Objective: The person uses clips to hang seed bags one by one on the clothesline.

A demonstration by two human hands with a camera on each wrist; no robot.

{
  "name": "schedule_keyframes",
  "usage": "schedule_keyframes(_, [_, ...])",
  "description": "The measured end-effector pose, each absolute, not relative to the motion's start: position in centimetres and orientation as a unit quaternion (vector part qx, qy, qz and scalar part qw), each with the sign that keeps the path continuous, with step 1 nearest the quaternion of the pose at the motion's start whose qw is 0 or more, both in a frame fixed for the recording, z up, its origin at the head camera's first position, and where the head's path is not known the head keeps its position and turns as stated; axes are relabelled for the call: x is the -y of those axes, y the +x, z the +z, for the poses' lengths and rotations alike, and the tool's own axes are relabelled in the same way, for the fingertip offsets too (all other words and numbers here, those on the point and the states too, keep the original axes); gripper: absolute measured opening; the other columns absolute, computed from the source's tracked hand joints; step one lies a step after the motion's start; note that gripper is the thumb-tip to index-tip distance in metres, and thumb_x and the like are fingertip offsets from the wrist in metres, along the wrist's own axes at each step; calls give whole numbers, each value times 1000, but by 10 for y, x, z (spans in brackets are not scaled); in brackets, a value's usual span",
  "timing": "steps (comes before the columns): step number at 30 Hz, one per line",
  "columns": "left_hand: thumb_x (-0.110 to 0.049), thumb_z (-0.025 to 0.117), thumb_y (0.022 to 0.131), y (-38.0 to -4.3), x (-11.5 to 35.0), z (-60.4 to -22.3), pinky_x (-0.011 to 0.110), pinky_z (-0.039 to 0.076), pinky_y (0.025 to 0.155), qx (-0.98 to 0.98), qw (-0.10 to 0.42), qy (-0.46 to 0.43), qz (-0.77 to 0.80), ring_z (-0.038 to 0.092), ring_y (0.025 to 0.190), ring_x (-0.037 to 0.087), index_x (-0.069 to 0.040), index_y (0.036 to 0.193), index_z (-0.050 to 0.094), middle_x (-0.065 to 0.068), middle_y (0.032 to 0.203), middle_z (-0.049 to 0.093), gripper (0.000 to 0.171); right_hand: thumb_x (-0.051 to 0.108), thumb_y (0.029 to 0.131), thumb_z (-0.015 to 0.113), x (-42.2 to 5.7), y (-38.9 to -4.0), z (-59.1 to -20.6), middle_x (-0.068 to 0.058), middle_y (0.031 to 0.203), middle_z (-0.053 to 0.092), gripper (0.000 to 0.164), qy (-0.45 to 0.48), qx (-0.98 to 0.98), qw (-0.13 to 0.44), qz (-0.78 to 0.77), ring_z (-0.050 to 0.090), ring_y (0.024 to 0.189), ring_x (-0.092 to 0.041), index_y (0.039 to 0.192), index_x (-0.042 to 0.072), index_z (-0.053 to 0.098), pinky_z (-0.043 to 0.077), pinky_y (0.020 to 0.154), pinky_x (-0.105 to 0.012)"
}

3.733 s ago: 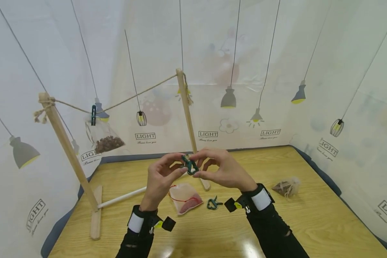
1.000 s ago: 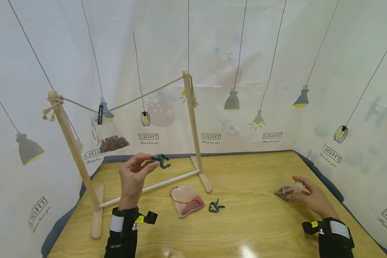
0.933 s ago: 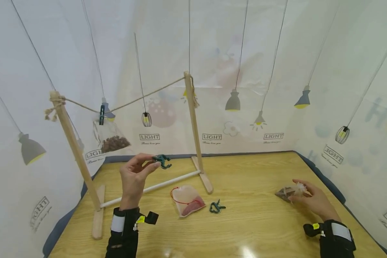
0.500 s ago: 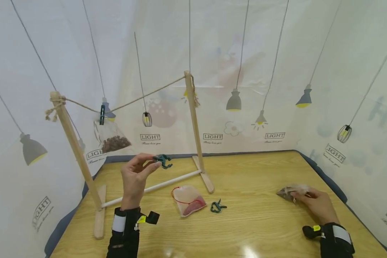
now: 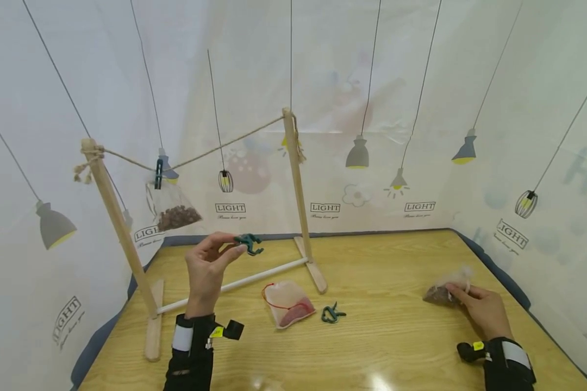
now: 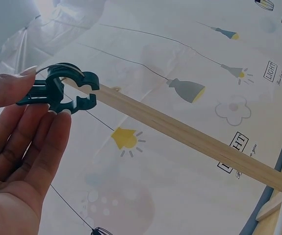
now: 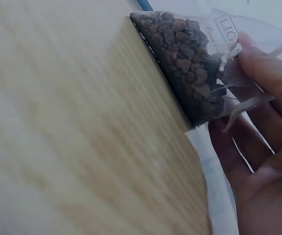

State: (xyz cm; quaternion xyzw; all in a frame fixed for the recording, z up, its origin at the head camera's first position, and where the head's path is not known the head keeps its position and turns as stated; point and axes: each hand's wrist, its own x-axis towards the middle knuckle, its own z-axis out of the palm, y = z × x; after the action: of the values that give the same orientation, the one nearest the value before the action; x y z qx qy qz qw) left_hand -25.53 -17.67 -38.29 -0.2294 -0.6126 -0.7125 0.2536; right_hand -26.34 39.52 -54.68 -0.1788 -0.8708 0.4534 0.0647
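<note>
My left hand [image 5: 207,271] pinches a dark green plastic clip [image 5: 249,244] by its handles, in the air before the wooden rack. In the left wrist view the clip's [image 6: 56,95] curved tips stand slightly apart, with nothing between them. At the right of the table my right hand [image 5: 486,312] grips a sheer drawstring bag [image 5: 438,295] near its neck. Small brown stones [image 7: 185,58] fill the bag's lower part in the right wrist view, its bottom close against the wood. Between the hands lie a second green clip [image 5: 330,313] and a sheer bag with pink contents [image 5: 289,309].
A wooden rack [image 5: 122,228] with a sagging rope [image 5: 225,144] stands at the left, a white rod [image 5: 259,273] joining its feet. From the rope hangs another stone-filled bag [image 5: 176,214], held by a green clip [image 5: 158,174]. Printed white sheeting [image 5: 396,108] surrounds the table [image 5: 372,353].
Earlier both hands were on the green clip; the left has kept it and shifted left. My right hand has gone to the right-hand bag, gripped it and drawn its neck upward.
</note>
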Motion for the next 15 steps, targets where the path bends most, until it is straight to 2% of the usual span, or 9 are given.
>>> schedule_keyframes(2, [3,80,85,-255,177,-383,27,63,83,613,254,-228,-713,72,89,12,20,107,64,-1,98,74,32,71,86,67,-394,-264,-546,-19,128,71,76,-178,867,66,460,57,127,-38,121,4,76,52,93,-44])
schedule_keyframes(3, [1,80,85,-254,177,-383,27,63,83,613,254,-228,-713,72,88,12,20,107,65,-1,98,74,33,71,86,67,-393,-264,-546,-14,124,74,74,-178,866,68,462,61,121,-29,121,5,76,53,91,-39])
schedule_keyframes(6, [-1,81,85,-254,178,-383,26,63,82,614,255,-228,-711,72,88,12,19,107,65,-1,98,73,34,71,85,68,-390,-264,-544,1,113,77,70,-175,865,74,464,61,101,-8,117,9,79,49,74,-24])
schedule_keyframes(7, [0,81,85,-254,178,-383,26,63,82,614,255,-229,-711,72,88,12,19,107,65,-1,98,73,33,70,85,68,-388,-263,-544,5,110,76,68,-172,863,77,468,59,95,-4,115,10,80,47,69,-23])
schedule_keyframes(8, [2,80,85,-254,178,-383,25,63,82,613,256,-230,-711,72,88,12,20,107,65,-1,97,73,32,69,86,69,-386,-262,-543,8,105,75,67,-168,861,80,474,58,86,-6,113,9,80,45,63,-26])
schedule_keyframes(9, [3,79,85,-254,178,-384,25,63,82,614,257,-232,-710,72,89,11,20,106,64,-1,97,73,31,69,86,69,-384,-262,-542,13,101,72,66,-165,860,80,477,52,77,-3,111,10,81,39,56,-26])
schedule_keyframes(12, [5,78,85,-255,178,-383,25,63,82,614,258,-235,-708,72,90,11,21,105,64,-2,96,74,29,70,86,67,-377,-261,-537,5,98,70,67,-161,858,75,482,45,65,-15,110,9,80,34,50,-35])
schedule_keyframes(14, [4,79,86,-255,178,-383,25,63,83,613,257,-234,-710,72,89,11,21,104,64,-2,95,74,29,70,87,67,-372,-262,-534,-4,106,72,67,-154,862,76,477,46,67,-19,113,9,80,33,50,-35])
schedule_keyframes(15, [3,79,86,-255,178,-383,25,63,83,613,257,-233,-710,72,88,11,21,104,65,-2,95,74,29,70,87,66,-370,-263,-532,-8,113,73,68,-150,865,77,472,51,74,-18,115,10,79,35,52,-33])
